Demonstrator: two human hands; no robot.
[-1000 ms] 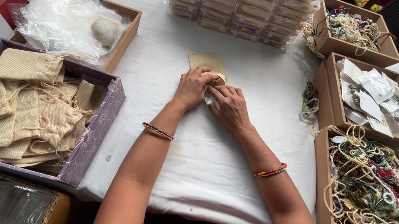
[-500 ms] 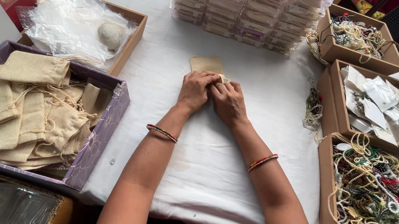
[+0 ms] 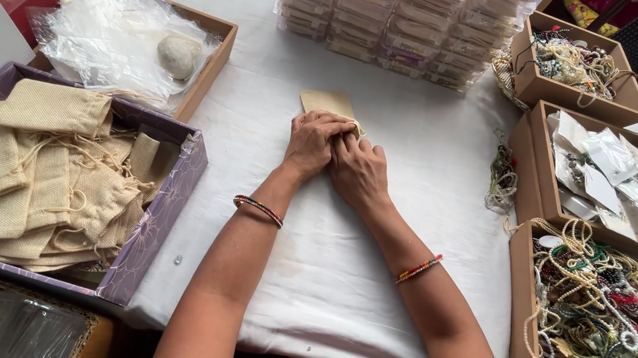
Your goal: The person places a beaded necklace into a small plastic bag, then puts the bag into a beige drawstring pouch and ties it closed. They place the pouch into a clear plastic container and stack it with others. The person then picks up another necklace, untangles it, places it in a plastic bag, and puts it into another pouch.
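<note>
Nearest the wearer, two bare forearms with beaded bracelets run up over the white cloth-covered surface [image 3: 336, 278] to meet at a small tan burlap pouch [image 3: 329, 103], the landmark here. The left hand [image 3: 310, 141] lies with curled fingers over the pouch's near end, pressing it down; the right hand [image 3: 357, 170] sits against it, touching, fingertips tucked in at the pouch's near right corner. Both hands are closed around that end, but whether they pinch a drawstring or something going inside is hidden. Only the far half of the pouch shows, flat on the cloth. To do this step well, it seems wise to keep the left hand pinning the fabric while the right works the mouth in small motions — so the pouch does not slide. Left of the pouch lies a purple cardboard box of burlap drawstring bags [image 3: 32, 172]; beyond that, a brown tray of clear plastic bags [image 3: 121, 39]. Right of the pouch, a brown box of tangled bead necklaces [image 3: 604, 321], then a box of small packets [image 3: 600, 172]. Beyond the pouch — stacked clear plastic containers [image 3: 393, 8].
</note>
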